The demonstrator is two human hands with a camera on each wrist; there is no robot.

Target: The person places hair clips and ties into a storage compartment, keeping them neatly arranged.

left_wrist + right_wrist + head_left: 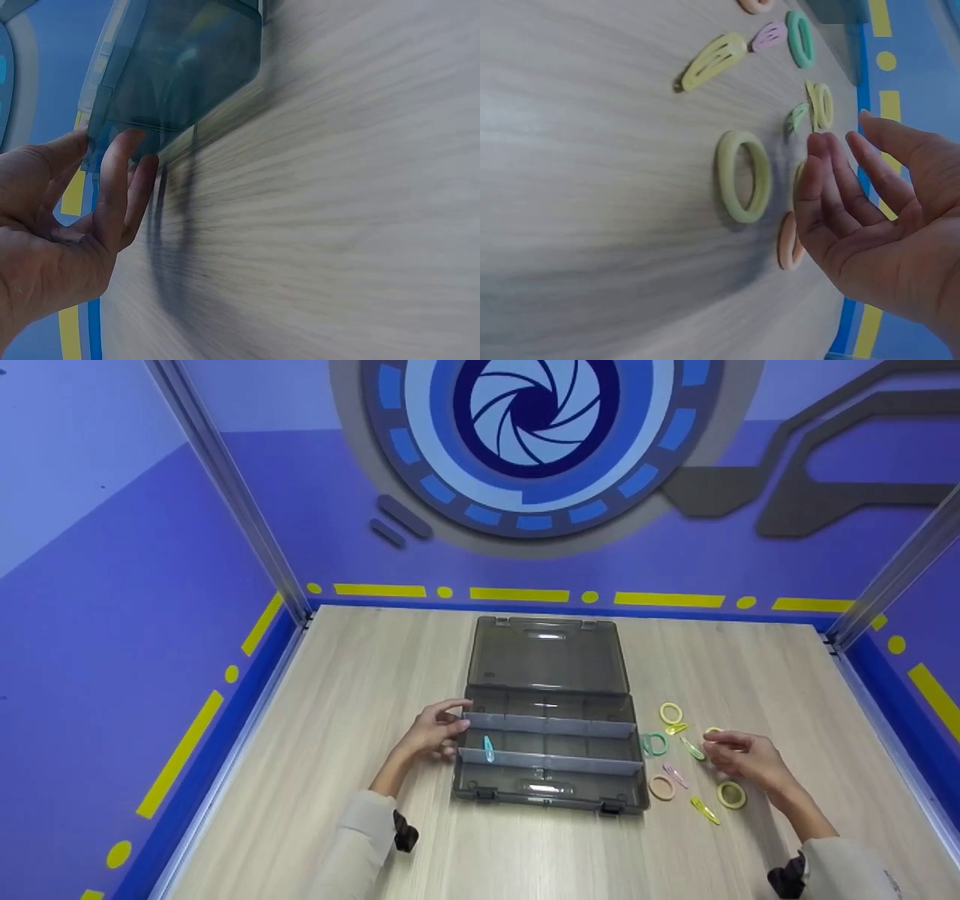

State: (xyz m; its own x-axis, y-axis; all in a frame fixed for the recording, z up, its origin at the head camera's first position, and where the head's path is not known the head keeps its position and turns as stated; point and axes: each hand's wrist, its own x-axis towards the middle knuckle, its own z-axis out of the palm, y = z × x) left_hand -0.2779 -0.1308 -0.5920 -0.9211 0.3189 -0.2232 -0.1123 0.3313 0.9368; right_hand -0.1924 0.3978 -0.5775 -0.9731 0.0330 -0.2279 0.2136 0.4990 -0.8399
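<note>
A grey see-through organizer box (551, 786) lies with its lid (547, 660) folded back. One teal snap hair clip (489, 748) lies in its middle row, at the left. My left hand (435, 729) is at the box's left side, fingers loosely bent against the edge; the left wrist view shows fingertips by the box wall (187, 67). My right hand (750, 761) hovers over hair ties and clips right of the box, nothing visibly held. Near it lie a green clip (692, 748), a yellow-green hair tie (726, 176) and an orange hair tie (786, 244).
Between the box and my right hand lie a pink clip (675, 775), a yellow clip (705, 811), a green hair tie (795, 41) and several others. Blue panels stand at the table's (360, 675) back and sides.
</note>
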